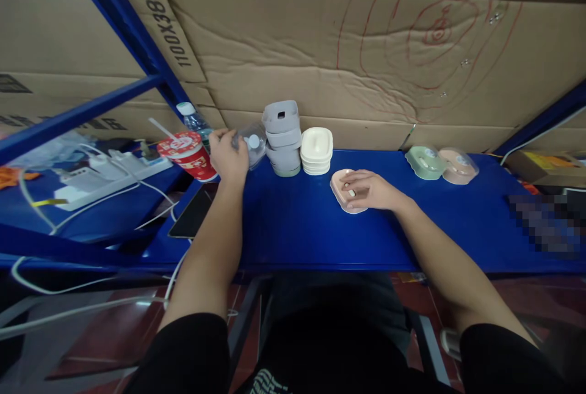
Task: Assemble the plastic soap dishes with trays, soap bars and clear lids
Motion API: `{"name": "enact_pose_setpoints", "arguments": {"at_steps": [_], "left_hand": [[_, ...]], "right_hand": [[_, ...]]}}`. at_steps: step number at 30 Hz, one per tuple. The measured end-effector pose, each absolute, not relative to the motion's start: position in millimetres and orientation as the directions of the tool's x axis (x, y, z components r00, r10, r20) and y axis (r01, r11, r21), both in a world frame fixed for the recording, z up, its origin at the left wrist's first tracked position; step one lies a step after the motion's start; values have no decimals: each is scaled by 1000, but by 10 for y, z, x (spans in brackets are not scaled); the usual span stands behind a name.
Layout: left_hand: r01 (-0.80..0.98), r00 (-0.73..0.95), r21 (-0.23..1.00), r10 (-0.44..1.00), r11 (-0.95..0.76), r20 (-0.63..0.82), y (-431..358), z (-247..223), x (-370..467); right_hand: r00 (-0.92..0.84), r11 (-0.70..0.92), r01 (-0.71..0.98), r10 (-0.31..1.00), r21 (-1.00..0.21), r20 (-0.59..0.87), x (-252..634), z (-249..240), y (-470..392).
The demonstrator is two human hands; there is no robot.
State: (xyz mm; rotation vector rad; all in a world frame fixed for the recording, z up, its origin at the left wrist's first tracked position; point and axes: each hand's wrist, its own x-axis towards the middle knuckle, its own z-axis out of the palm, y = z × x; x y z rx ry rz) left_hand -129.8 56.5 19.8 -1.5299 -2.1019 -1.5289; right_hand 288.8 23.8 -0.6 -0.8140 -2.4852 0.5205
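Note:
My left hand (229, 153) reaches to the back left of the table, its fingers curled over the edge of a clear plastic cover (259, 148) with a white round spot. My right hand (373, 191) is on a small pink box (339, 183) at mid-table, thumb and fingers closed about its top near a small white piece. Beside the clear cover rises a stack of grey box parts (282, 137). Just right of that stack sit several nested cream-coloured parts (317, 148).
A green box (424, 163) and another pink box (459, 167) under clear covers stand back right. By my left hand are a red paper cup (187, 159) with a straw, a water bottle (193, 119) and a dark tablet (195, 214). A power strip (105, 180) with cables lies left.

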Motion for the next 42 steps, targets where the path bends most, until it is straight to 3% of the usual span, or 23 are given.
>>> {"name": "enact_pose_setpoints", "arguments": {"at_steps": [9,19,42], "left_hand": [[787,-456,612,595,-77,662,573,220,-1309],[823,-444,562,711,83,546,505,271,-1258],[802,-517,594,565,58,643,507,271,-1296]], "right_hand": [[-688,714,544,680,-441,254,2907,6,210],[-686,718,537,678,-443,266,2931,-85,252],[-691,703,535,683,-468,238,2928,-90,275]]}}
